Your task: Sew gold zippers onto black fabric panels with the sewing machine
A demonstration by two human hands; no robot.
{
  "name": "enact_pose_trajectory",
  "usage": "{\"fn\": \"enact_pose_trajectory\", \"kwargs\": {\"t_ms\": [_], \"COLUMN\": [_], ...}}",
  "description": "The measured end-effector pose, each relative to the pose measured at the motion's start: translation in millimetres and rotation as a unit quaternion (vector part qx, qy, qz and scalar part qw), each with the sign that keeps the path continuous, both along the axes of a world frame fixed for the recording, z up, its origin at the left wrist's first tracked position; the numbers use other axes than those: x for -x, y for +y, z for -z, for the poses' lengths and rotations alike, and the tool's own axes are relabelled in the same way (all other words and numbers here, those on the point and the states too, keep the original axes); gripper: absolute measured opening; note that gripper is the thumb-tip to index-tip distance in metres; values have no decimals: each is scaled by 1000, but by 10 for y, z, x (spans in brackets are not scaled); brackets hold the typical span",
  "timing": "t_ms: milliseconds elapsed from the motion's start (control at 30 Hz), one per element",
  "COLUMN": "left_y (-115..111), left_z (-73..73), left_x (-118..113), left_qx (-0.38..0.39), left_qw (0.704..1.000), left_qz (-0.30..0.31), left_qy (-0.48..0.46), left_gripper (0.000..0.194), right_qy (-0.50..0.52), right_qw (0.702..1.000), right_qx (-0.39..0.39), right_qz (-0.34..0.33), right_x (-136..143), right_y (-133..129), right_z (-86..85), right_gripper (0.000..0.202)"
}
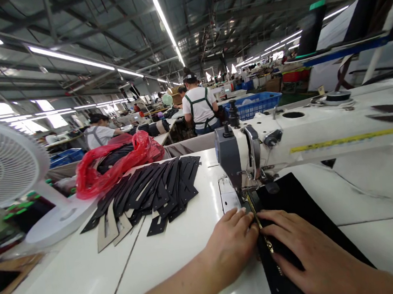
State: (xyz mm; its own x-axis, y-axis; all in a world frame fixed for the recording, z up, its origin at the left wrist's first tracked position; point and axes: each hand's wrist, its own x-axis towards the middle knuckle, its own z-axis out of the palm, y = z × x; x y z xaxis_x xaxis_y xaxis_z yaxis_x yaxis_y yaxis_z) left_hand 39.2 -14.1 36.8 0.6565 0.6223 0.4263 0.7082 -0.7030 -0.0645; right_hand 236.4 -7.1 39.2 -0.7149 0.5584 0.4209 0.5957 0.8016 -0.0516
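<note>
A zipper with gold teeth [267, 243] runs lengthwise on a black fabric panel [290, 191], its far end under the presser foot of the sewing machine [239, 156]. My left hand [229, 244] presses curled fingertips onto the zipper's left edge, just in front of the needle area. From the right, my right hand [303, 243] reaches over the panel, its fingertips and thumb holding the zipper's right edge. The gold slider lies between the two hands. Part of the panel is hidden beneath my right hand.
Left of the machine lies a spread pile of black strips [158, 188] with some beige pieces. Behind it sits a red plastic bag [114, 162]. A white fan [11, 161] stands at far left. Beyond are a blue basket [253, 106] and several people, one in a white shirt [197, 105].
</note>
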Motion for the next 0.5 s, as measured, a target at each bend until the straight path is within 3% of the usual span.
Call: {"fn": "enact_pose_trajectory", "kwargs": {"t_ms": [133,200,500], "left_y": [-41,-64,3], "left_z": [9,23,86], "left_x": [-22,-30,3], "left_qx": [-10,-13,-3], "left_qw": [1000,1000,999], "left_qz": [-1,-6,-2], "left_qy": [-9,-25,-42], "left_gripper": [21,22,21], "right_qy": [-15,-29,-58], "right_qw": [989,983,981], "right_qx": [-144,-180,-184], "right_qz": [-5,-11,-9], "right_x": [-10,-11,76], "right_y": [13,21,68], "right_z": [158,200,89], "right_gripper": [44,43,41]}}
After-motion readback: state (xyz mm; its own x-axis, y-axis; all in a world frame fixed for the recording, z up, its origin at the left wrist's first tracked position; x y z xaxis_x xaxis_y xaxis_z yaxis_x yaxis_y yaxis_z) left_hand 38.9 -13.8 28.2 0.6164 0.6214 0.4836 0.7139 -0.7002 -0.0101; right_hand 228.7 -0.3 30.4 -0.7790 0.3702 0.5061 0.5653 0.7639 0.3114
